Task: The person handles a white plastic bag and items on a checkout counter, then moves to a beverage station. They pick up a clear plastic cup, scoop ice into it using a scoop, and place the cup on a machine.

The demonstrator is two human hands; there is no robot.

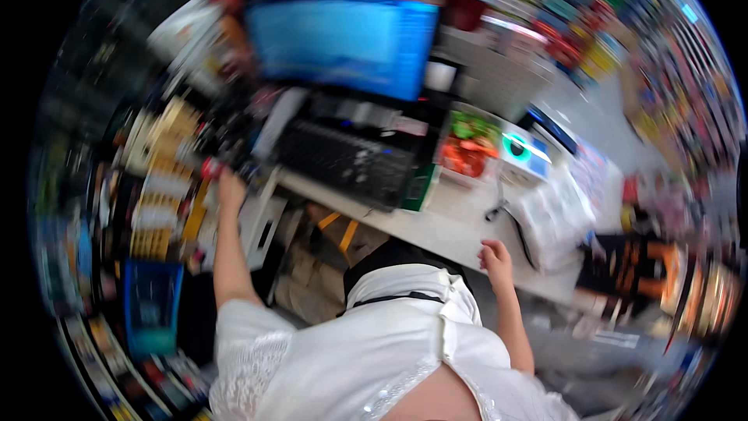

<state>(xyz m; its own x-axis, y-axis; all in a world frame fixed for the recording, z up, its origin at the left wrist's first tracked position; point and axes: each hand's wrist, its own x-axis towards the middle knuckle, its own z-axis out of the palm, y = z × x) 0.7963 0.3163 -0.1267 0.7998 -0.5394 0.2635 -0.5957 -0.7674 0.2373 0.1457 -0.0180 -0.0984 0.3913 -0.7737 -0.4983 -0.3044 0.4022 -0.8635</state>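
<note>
My left hand (232,188) reaches to the left end of the counter, beside a small red item (211,168) and a cluster of dark things; blur hides whether it grips anything. Over the near edge of the white counter (450,227) hovers my right hand (495,256), its fingers partly curled, with no object visible in it. A black keyboard (345,161) lies between the hands, below a lit monitor (345,41). Right of the keyboard stand a clear container with red and green items (467,149) and a white box with a glowing ring (517,147).
Yellow baskets (155,204) and a blue bin (153,304) stand at the left. A stack of white plastic-wrapped packs (552,216) sits at the counter's right. Crowded shelves (689,82) line the far right. Under the counter lie brown bags or boxes (312,286).
</note>
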